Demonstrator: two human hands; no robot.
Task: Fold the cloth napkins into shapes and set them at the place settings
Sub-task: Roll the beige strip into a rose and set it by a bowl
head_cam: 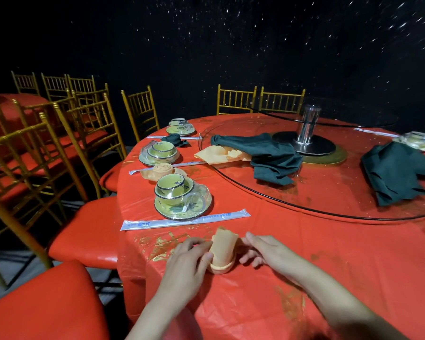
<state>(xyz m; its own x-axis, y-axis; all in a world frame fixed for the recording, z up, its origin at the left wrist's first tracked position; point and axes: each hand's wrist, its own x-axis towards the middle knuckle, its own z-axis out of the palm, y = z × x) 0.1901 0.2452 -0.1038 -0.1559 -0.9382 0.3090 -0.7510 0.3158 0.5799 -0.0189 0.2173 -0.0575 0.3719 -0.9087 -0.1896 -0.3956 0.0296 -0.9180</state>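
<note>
Orange napkin (223,249), rolled into a cone with a cuffed base, sits on the red tablecloth (304,241) between my two hands

My left hand (187,261) grips its left side, thumb pressed against the cuff at the base and the other fingers curled round the upper fold. My right hand (265,251) is at the opposite side with its fingers curled and close together, tips at the cloth's right edge; whether they pinch it I cannot tell. Just beyond my fingertips lies a chopstick sleeve (184,219), and past that a plastic-wrapped bowl set (182,197). Farther out from my left fingers, a second rolled napkin (161,170) sits at the next setting. Well beyond my right fingers, on the glass turntable (329,200), dark green napkins (268,155) lie loose, one overlapping an unfolded orange cloth (216,153)
</note>
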